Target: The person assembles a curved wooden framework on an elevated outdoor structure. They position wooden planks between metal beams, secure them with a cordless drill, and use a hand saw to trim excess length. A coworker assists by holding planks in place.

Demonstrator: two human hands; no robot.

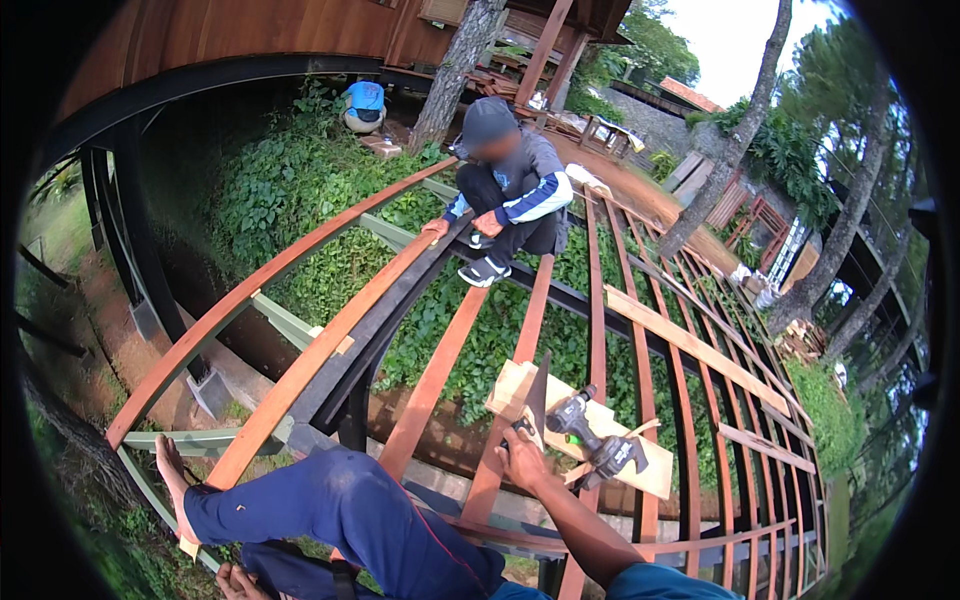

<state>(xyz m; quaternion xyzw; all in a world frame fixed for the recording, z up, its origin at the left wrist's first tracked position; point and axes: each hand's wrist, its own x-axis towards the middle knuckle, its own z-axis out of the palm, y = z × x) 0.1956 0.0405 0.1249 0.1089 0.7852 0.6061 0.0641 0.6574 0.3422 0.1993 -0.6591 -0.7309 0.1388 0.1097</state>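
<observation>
The handsaw, its grey blade narrowing to a tip, sits toward five o'clock from the view's centre. Its dark handle is gripped in the right hand; the blade points nearly to twelve o'clock, across a pale board.

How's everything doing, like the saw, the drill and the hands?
Saw: gripped, blade pointing away
Right hand: curled around the handle
Drill: lying on a board
Board: resting across slats
Left hand: partly cut off, grip unclear
Co-worker: crouching
</observation>
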